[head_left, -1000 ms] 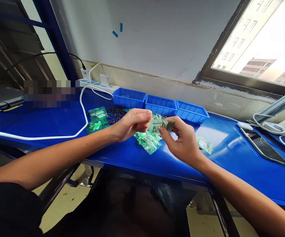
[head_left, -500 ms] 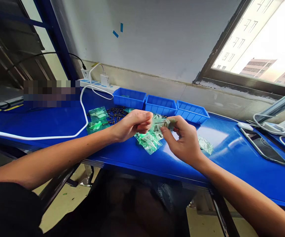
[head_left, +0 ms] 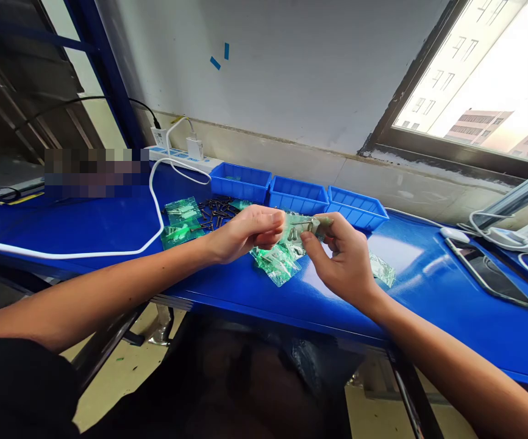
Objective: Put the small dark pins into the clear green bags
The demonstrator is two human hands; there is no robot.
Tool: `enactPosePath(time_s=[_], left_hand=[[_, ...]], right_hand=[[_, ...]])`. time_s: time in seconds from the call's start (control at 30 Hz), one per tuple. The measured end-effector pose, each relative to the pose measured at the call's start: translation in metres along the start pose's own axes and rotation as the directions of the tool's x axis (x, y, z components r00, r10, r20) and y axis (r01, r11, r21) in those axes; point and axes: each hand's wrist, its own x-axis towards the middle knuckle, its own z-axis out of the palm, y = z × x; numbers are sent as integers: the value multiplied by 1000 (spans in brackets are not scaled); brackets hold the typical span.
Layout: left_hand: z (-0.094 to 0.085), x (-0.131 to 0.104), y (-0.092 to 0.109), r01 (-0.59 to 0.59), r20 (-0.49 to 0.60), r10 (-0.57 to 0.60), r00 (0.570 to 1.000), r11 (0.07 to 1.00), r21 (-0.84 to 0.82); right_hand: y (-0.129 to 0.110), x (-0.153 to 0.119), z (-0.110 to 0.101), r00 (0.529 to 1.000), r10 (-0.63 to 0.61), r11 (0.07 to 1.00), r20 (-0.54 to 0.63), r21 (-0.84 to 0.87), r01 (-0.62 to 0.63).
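Between my two hands, a little above the table, is a small clear greenish plastic bag (head_left: 297, 228) with screws and other small metal parts inside. My left hand (head_left: 253, 230) is closed, pinching the bag's left edge between thumb and fingers. The right end of the bag is gripped by my right hand (head_left: 339, 256), its thumb lying across the front. Below the hands, more green plastic bags (head_left: 277, 266) lie on the table. Another green bag (head_left: 381, 269) rests just right of my right wrist, partly covered by it.
Three blue bins (head_left: 298, 196) stand in a row against the wall. Dark loose screws (head_left: 217, 211) and green bags (head_left: 182, 210) lie left of my hands. A white cable (head_left: 152, 201) runs from a power strip (head_left: 177, 155) across the blue table (head_left: 108, 222). A phone (head_left: 488, 271) lies at right.
Both hands keep hold of the bag. My right hand has shifted very slightly to the right, and the bag looks a little flatter, showing its contents more clearly.
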Motion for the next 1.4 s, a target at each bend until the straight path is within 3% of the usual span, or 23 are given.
enactPosePath(time_s=[0.9, 1.4], left_hand=[[-1, 1, -3, -18, 14, 18, 1000, 1000, 11], [1, 0, 0, 39, -66, -36, 997, 998, 54]], right_hand=[[-1, 0, -2, 1000, -6, 1000, -12, 21, 6], [0, 0, -2, 1000, -6, 1000, 22, 11, 6]])
